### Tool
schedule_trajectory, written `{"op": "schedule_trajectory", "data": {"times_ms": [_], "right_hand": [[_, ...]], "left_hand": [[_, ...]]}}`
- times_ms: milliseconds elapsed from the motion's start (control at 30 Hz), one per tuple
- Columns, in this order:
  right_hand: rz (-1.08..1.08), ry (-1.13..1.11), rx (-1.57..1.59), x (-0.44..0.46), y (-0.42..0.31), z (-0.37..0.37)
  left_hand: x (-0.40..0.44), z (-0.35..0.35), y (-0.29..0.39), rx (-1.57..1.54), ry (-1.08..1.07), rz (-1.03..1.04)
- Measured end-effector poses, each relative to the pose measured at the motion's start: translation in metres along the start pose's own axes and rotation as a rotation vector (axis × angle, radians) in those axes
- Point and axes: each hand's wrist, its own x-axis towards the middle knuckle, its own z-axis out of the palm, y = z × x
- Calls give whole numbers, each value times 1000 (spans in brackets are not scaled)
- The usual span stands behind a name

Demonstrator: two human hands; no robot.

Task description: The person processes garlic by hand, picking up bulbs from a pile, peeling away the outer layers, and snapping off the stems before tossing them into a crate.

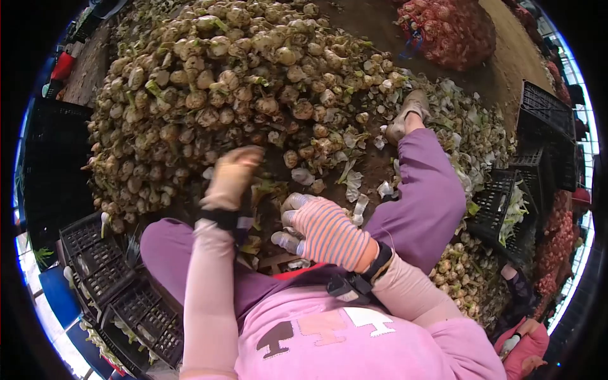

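Note:
My left hand [233, 176] is reaching forward over the near edge of a big heap of round, onion-like bulbs [240, 69]. Motion blurs its fingers, so whether it holds anything cannot be made out. My right hand [326, 231], in a striped glove with grey fingertips, is above my lap with its fingers curled. Whatever lies inside that grip is hidden beneath the hand. Dirt and green stubs cling to many bulbs. Pale peelings [354, 183] lie on the ground just beyond my right hand.
A full red net sack [446, 31] stands beyond my outstretched foot [408, 114]. Black crates [98, 259] flank me on the left, and another crate [491, 199] sits on the right beside smaller bulbs [465, 272]. At the lower right is another person's gloved hand [510, 344].

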Motion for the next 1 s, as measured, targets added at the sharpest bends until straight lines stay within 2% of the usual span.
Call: {"op": "schedule_trajectory", "data": {"times_ms": [33, 67, 133, 200, 267, 300, 333, 400, 433, 467, 533, 567, 600, 667, 733, 800, 833, 867, 900, 933, 1000], "right_hand": [[9, 31, 86, 0, -1, -6], [-6, 131, 168, -2, -3, -12], [53, 246, 355, -3, 1, -9], [50, 296, 438, -2, 7, -7], [6, 350, 560, -3, 11, -4], [54, 315, 534, -4, 12, -3], [61, 327, 536, -5, 14, -4], [3, 384, 599, -2, 17, -8], [97, 354, 678, -3, 14, -12], [96, 390, 775, -1, 13, -15], [204, 345, 880, -2, 15, -11], [223, 369, 889, -1, 15, -10], [268, 406, 1117, 2, 13, -3], [204, 307, 1308, 3, 5, -19], [231, 208, 1368, -3, 4, -22], [246, 164, 1502, -7, -5, -24], [240, 164, 1498, -10, -7, -29], [312, 54, 1399, -14, -8, -35], [383, -52, 1297, -17, -8, -39], [381, -50, 1295, -20, -11, -37], [215, -1, 1394, -25, -13, -29]], "left_hand": [[27, 31, -28, 73, -72, -244], [41, 58, -56, 357, -16, -38], [61, 96, -71, 873, -88, -144], [64, 115, -73, 908, -91, -253], [80, 112, -96, 410, 107, -300], [74, 109, -98, 862, 85, -63], [83, 97, -103, 809, -55, -146], [57, 78, -52, 303, -191, -318], [44, 68, -37, 42, -201, -309], [29, 58, -23, -220, -207, -294], [-16, 51, 41, -422, -184, -160], [-34, 45, 64, -374, -177, -112], [-51, 39, 83, -324, -170, -64], [-83, 39, 112, -228, -137, -57], [-104, 45, 104, -118, -102, 117], [-118, 48, 104, 209, -45, 346], [-124, 50, 105, 340, 14, 437], [-129, 51, 106, 472, 74, 527], [-133, 51, 107, 472, 75, 532], [-138, 50, 106, 583, 95, 568], [-143, 47, 106, 695, 116, 603]]}}
